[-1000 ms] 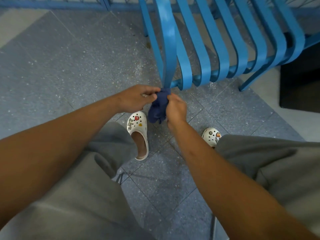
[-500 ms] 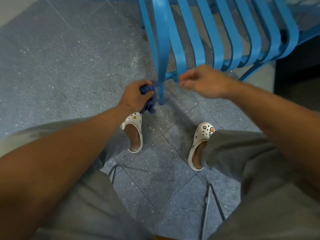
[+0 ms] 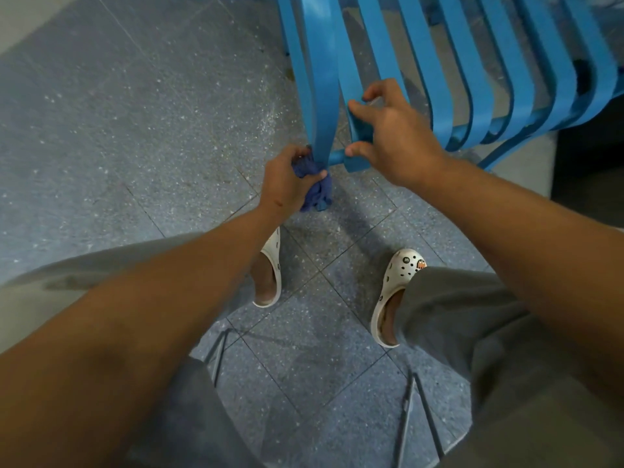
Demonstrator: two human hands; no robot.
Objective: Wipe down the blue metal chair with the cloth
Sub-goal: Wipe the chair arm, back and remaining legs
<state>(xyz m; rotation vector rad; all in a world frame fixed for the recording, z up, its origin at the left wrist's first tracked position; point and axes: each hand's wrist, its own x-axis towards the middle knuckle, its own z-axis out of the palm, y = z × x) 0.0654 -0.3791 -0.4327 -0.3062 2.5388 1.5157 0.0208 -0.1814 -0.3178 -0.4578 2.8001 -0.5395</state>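
While the left hand (image 3: 287,179) holds a dark blue cloth (image 3: 315,185) bunched in a closed grip against the near end of the leftmost slat, the wiping of the blue metal chair (image 3: 422,79) looks to be at an early or middle stage: only this one slat end is under the cloth, and the row of slats running off to the right and far side shows no sign of being wiped, though from this angle a cleaned surface would hardly look different, so that is a guess. The right hand (image 3: 395,130) rests on the next slat to the right, thumb under its near end and fingers spread over the top, a wide grip that seems to steady the frame and carries no cloth. Half a second earlier that right hand hovered just above the slat ends without touching; a full second earlier both hands worked the cloth together. Below, two white clogs (image 3: 398,292) stand on the speckled grey floor (image 3: 135,130).
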